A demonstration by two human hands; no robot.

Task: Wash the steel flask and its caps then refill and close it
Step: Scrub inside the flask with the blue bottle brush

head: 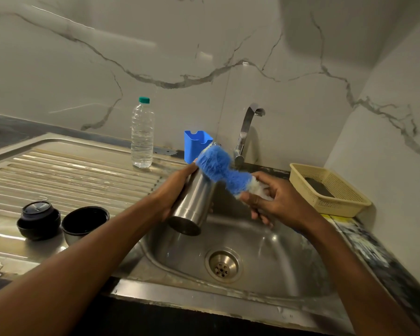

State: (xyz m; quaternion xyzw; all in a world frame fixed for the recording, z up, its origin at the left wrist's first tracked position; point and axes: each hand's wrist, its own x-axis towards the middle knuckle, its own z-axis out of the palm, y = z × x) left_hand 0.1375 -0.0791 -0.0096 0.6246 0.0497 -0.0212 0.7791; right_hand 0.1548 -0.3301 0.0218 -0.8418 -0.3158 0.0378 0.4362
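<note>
My left hand [177, 187] grips the steel flask [192, 204] around its body, tilted over the sink basin [272, 258] with its base toward me. A blue bottle brush [220, 169] lies across the flask's upper end, its bristles hiding the mouth. My right hand [274, 200] holds the brush at its white lower end. Two black caps stand on the drainboard at the left: a stopper cap [38, 219] with a steel top and an open cup cap [85, 220].
A clear water bottle [142, 134] with a green lid stands at the back of the drainboard [70, 170]. A blue holder [195, 144] and the tap [246, 129] are behind the flask. A yellow basket [325, 187] with a dark pad sits at the right.
</note>
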